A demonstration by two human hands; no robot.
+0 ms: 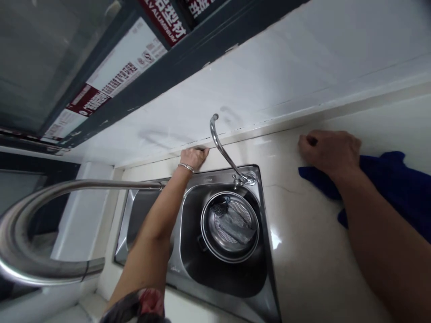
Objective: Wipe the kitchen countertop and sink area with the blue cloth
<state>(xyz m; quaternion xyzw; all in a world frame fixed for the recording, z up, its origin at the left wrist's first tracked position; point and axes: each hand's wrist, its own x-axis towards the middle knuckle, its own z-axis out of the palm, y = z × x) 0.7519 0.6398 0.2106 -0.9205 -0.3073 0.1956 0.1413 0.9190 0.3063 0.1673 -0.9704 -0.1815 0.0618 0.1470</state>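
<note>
Read on the step: looks like close work at the back edge of the worktop [296, 251], not in the sink [208, 178]. Left hand [193, 158] reaches over the sink to the seam [269, 133] where worktop meets backsplash, just left of the tap [220, 146] as seen. Left grip is narrow, fingertips bunched at that seam; can't tell if anything is pinched in them. Right hand [332, 150] is a loose curl on the right side of the worktop; fingers face away, can't tell if the grip holds anything. Blue cloth [393, 188] lies bunched on the worktop under and beside the right wrist and forearm. Steel strainer [230, 260] sits in the right-hand basin with a grey pad [235, 224] inside, apart from both hands. My judgement: working on along the seam calls for the left fingertips staying low against the edge and the wrist going around the tap, not into it. Using the cloth calls for the right hand lifting, then closing on the fabric. Risk: left forearm spans the sink, so reach is limited and the tap is the likely snag.
</note>
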